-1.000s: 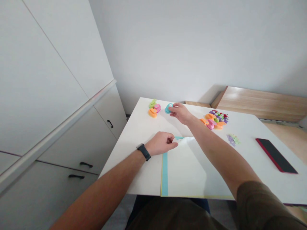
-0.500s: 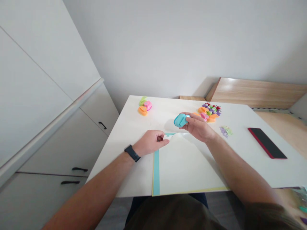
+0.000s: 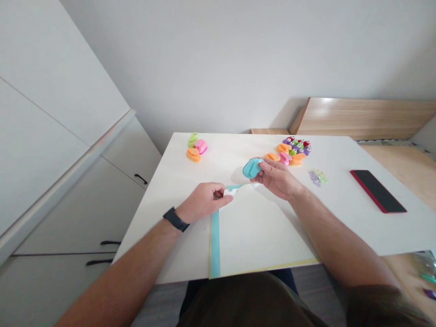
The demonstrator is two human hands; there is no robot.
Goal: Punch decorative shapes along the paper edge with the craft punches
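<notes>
My left hand (image 3: 206, 200), with a dark band at the wrist, pinches the curled-up far left corner of a white sheet of paper (image 3: 262, 231). A small star-like mark shows on the lifted corner beside my thumb. Under the sheet lies a light blue sheet (image 3: 215, 245), seen as a strip along the left side, with a yellow edge below. My right hand (image 3: 277, 177) grips a turquoise craft punch (image 3: 252, 168) above the sheet's far edge, its rounded end facing left.
More craft punches (image 3: 194, 154) in green, pink and orange sit at the far left. Orange and pink punches (image 3: 285, 158) and several small purple, red and green pieces with eye-like dots (image 3: 299, 146) cluster at the back right. Paper cut-outs (image 3: 318, 177) and a black-and-red flat object (image 3: 378, 190) lie rightward.
The whole view has shifted slightly, so the table and both hands appear further left. The star-like mark on the curled paper corner shows more clearly. Both hands keep their holds.
</notes>
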